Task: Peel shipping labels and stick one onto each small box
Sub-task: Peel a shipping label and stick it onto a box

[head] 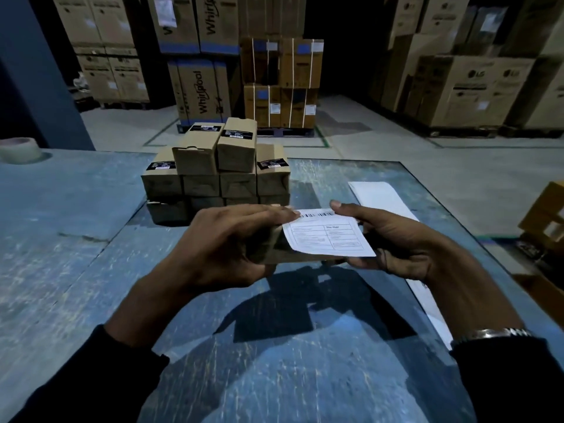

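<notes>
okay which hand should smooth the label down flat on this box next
Probably the left. The left hand has straight fingers already lying on the shipping label at its barcode edge, while the right hand cradles the small box from beneath.

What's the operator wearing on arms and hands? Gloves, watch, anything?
No gloves: both hands, left hand and right hand, are bare. Dark long sleeves on both arms. A silver metal link bracelet or watch band sits on the right wrist.

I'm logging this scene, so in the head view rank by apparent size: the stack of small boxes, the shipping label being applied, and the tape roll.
1. Stack of small boxes, clearly largest.
2. Shipping label, though it sits nearer the camera, which inflates it.
3. Tape roll, smallest, but partly cut off at the left edge, so its full extent is unsure.
</notes>
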Motion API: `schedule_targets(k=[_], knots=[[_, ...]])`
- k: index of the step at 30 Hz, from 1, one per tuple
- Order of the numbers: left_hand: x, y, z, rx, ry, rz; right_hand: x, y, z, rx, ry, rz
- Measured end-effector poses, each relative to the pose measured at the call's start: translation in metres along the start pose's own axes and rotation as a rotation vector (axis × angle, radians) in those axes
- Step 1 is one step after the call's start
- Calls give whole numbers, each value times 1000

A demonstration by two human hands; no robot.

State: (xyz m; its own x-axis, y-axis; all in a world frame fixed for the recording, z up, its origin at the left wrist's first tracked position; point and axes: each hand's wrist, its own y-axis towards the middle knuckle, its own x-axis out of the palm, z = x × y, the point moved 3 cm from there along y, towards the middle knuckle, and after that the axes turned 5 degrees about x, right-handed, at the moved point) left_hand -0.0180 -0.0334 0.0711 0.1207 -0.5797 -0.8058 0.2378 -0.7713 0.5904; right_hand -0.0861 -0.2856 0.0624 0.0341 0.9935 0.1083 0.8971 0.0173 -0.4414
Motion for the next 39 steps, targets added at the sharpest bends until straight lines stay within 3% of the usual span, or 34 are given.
schedule_targets(k=[4, 8, 13, 17, 23, 29, 39], knots=[[8, -4, -9, -119, -342, -92, -21, 3, 1, -104, -373, 82], [14, -8, -21, -272, -578, -181, -16, 4, 11, -244, -468, -140], [19, -14, -32, -430, -611, -338, -8, 5, 21, -224, -501, -280], [27, -15, -35, -487, -567, -404, 2, 8, 19, -224, -627, -217], [28, -10, -28, -443, -524, -321, 5, 13, 19, -286, -627, -149], [31, -10, -22, -377, -588, -190, 4, 23, 24, -326, -557, -185], [32, -20, -19, -237, -530, -119, 4, 26, 29, -349, -463, -230]])
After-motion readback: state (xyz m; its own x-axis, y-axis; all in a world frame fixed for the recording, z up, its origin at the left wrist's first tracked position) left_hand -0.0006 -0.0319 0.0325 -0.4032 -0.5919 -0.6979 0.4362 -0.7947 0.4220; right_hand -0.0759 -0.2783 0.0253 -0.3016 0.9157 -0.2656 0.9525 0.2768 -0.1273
